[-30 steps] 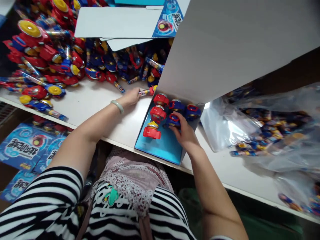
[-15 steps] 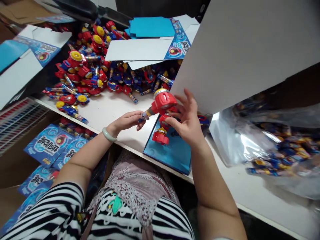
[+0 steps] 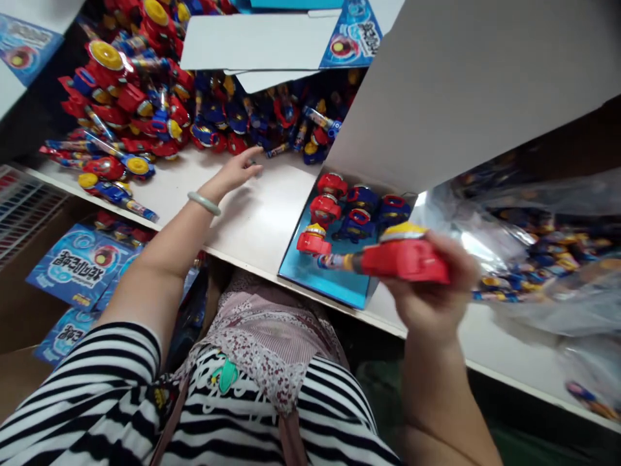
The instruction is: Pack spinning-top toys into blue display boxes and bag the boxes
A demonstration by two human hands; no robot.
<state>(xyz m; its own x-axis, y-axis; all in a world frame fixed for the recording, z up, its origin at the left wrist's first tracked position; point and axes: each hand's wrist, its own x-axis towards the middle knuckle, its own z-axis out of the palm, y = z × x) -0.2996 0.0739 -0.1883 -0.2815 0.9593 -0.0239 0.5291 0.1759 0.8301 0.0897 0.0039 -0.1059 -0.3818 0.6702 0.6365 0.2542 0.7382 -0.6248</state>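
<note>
Reaching toward the toy pile, the left hand spreads open fingers over the table; the blue box holds several toys, part of its floor bare; the right hand grips a red toy over its right edge.

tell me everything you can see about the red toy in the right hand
The red toy looks like glossy plastic: a chunky red body with a yellow disc on top and a thin multicoloured stem pointing left. It lies roughly level and is blurred by motion, so finer detail is unreadable. The right hand wraps its right end; nothing else touches it. It is in the air by the near right corner of the open blue box.
</note>
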